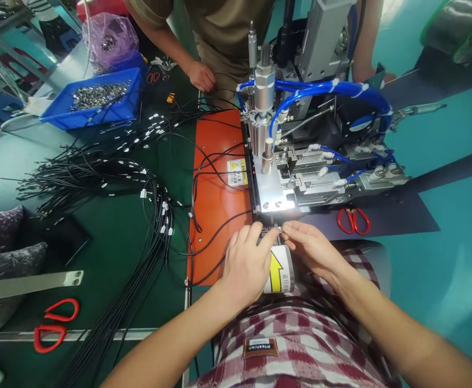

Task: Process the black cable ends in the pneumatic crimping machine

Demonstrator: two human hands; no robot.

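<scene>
At the front edge of the metal press machine (270, 188), my two hands meet around a tiny silver metal piece (280, 229). My right hand (312, 248) pinches this piece between thumb and fingertips. My left hand (246, 264) lies over the edge of the orange plate (220, 210), fingers curled and closed, its fingertips at the machine front beside the piece; what they grip is hidden. Black cables (223, 221) run across the orange plate toward the machine. Below my hands is a white label with a yellow arrow (275, 269).
A bundle of black cables (139, 280) with white tags lies on the green table at left. Behind it stands a blue bin of small metal parts (98, 110). Red-handled scissors (353, 221) lie right of the machine, another red-handled tool (50, 337) at lower left. A co-worker (228, 48) stands opposite.
</scene>
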